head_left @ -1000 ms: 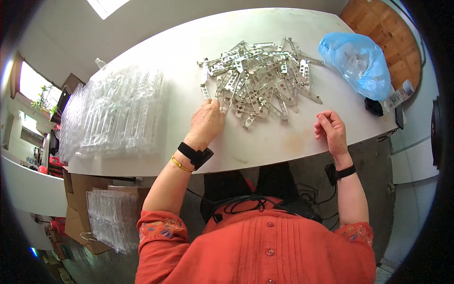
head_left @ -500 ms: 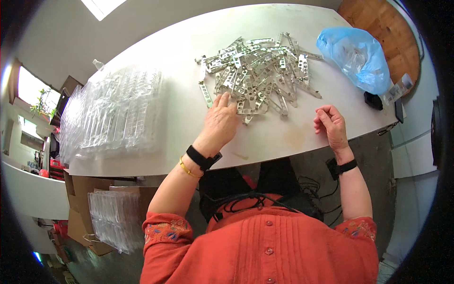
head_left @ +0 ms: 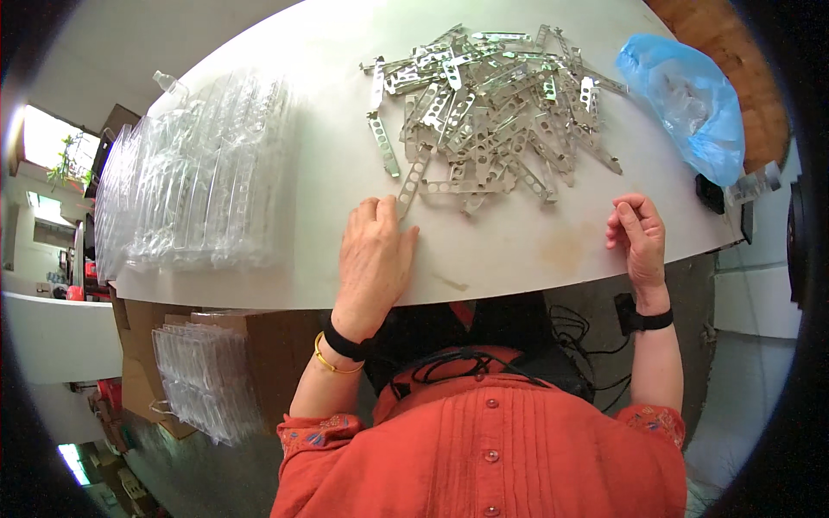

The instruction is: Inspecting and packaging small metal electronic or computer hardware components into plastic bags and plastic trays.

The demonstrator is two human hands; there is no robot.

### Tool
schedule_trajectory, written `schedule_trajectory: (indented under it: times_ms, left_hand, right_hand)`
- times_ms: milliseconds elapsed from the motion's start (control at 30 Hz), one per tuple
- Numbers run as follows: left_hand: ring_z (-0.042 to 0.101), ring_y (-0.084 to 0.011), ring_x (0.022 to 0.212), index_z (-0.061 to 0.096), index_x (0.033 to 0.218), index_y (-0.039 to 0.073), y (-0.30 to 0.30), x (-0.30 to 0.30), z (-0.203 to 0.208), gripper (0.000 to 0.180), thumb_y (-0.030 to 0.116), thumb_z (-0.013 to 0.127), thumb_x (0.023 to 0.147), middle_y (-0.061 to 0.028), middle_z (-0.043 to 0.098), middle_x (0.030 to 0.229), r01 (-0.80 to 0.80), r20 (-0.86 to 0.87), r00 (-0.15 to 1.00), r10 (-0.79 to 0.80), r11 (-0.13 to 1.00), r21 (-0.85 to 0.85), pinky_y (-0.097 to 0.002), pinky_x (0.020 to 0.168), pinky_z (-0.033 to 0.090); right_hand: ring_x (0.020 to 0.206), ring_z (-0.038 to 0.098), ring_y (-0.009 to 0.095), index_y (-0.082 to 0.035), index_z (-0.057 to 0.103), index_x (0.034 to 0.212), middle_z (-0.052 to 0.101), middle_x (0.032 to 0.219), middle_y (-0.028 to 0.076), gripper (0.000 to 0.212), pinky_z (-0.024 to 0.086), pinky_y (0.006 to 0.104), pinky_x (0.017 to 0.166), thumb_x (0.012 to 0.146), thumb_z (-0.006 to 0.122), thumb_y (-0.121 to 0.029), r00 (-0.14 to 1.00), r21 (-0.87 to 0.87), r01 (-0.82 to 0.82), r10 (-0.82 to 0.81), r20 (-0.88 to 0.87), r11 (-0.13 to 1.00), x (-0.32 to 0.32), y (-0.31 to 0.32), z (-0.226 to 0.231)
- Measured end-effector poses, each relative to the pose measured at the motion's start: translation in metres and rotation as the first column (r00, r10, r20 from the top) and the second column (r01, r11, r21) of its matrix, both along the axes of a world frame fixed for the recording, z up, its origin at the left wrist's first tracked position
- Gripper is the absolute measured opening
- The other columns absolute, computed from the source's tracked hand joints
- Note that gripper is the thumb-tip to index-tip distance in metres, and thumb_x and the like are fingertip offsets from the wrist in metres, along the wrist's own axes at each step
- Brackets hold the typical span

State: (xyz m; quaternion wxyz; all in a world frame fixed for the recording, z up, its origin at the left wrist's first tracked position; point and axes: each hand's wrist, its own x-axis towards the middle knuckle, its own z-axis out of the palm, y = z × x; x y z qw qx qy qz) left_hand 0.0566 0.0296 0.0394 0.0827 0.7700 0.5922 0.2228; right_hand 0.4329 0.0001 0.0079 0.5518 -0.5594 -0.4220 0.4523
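A heap of thin silver metal strips [head_left: 484, 112] with round holes lies on the white table. My left hand [head_left: 373, 259] is at the heap's near left edge, palm down. One perforated metal strip [head_left: 413, 183] slants out of the heap, its near end between my left index finger and thumb. Another strip [head_left: 382, 145] lies apart, beyond that hand. My right hand [head_left: 641, 242] is over the table's near right part, away from the heap. Its fingers are curled in with the thumb against them, and nothing shows in them.
Clear plastic blister trays [head_left: 203, 173] are stacked at the table's left. A blue plastic bag [head_left: 691, 104] stands at the right, beside a dark object [head_left: 710, 193] and a clear plastic container [head_left: 754, 183]. More clear trays [head_left: 203, 375] sit in a cardboard box [head_left: 138, 371] below the table's left edge.
My left hand has drawn back toward me and left, and a metal strip now sticks out toward it. My right hand keeps its curled pose. The whole view has shifted slightly.
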Motion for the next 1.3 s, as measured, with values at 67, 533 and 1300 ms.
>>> schedule_trajectory:
  times_ms: [67, 533, 1300]
  left_hand:
    - [0.057, -0.0398, 0.103, 0.056, 0.118, -0.005, 0.006, 0.002, 0.001, 0.036, 0.012, 0.065, 0.088, -0.0226, 0.059, 0.106, -0.021, -0.019, 1.000, 0.020, 0.999, -0.025, -0.0455, 0.089, 0.047]
    - [0.059, -0.0419, 0.091, 0.058, 0.105, -0.003, 0.017, 0.005, -0.012, 0.019, 0.008, 0.062, 0.090, -0.0224, 0.058, 0.100, -0.073, 0.037, 0.997, 0.075, 0.996, -0.040, -0.0479, 0.080, 0.049]
    - [0.054, -0.0272, 0.066, 0.056, 0.095, -0.001, -0.011, 0.003, 0.015, 0.006, -0.003, 0.058, 0.090, -0.0166, 0.057, 0.078, 0.026, 0.381, 0.924, -0.023, 1.000, -0.003, -0.0357, 0.064, 0.046]
  right_hand:
    - [0.066, 0.059, 0.008, -0.006, 0.062, 0.105, 0.063, 0.079, 0.001, 0.014, 0.050, 0.0220, 0.055, 0.101, 0.060, -0.019, 1.000, 0.001, 0.008, -0.008, -0.002, 1.000, 0.001, 0.002, -0.001]
    - [0.065, 0.059, 0.007, -0.007, 0.062, 0.106, 0.063, 0.079, 0.000, 0.013, 0.050, 0.0214, 0.054, 0.101, 0.059, -0.019, 1.000, -0.005, 0.015, -0.015, 0.013, 1.000, 0.002, 0.001, -0.002]
    - [0.066, 0.059, 0.007, -0.006, 0.062, 0.105, 0.062, 0.079, 0.001, 0.015, 0.050, 0.0217, 0.055, 0.102, 0.059, -0.020, 1.000, 0.022, 0.011, -0.011, 0.011, 1.000, 0.002, 0.000, -0.003]
